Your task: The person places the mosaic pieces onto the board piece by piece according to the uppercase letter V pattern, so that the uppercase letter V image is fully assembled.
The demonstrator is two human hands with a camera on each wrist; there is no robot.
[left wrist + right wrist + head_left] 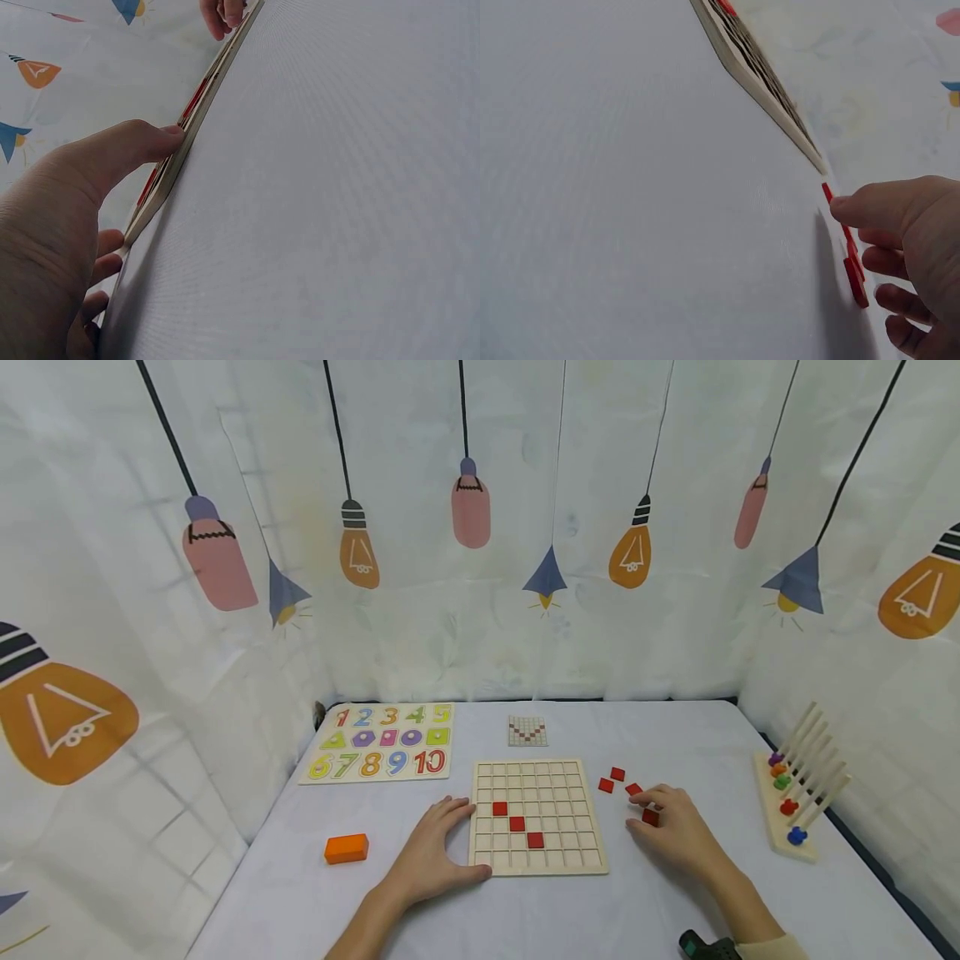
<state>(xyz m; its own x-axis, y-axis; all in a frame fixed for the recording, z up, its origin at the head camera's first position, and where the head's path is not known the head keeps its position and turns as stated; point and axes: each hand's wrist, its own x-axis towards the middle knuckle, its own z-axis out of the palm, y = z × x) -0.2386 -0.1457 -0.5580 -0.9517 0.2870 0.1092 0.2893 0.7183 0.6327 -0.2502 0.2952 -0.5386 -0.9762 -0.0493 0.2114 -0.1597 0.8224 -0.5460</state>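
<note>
My left hand (431,852) rests at the near left corner of a wooden grid board (555,860), thumb on its front edge and fingers along its left side. In the left wrist view the thumb (146,142) lies against the board's rim. Three red square tiles (517,824) sit in the grid in a diagonal line. Right of the board, my right hand (675,827) is over loose red tiles, its thumb and fingers spread apart. One red tile (650,817) shows between them; a few more red tiles (606,785) lie just beyond the fingertips.
Behind the board lies a small pattern card (527,732). A number and shape puzzle board (442,768) is at the back left, an orange block (347,848) at the left. On the right stands a wooden peg rack (795,847) with coloured pieces.
</note>
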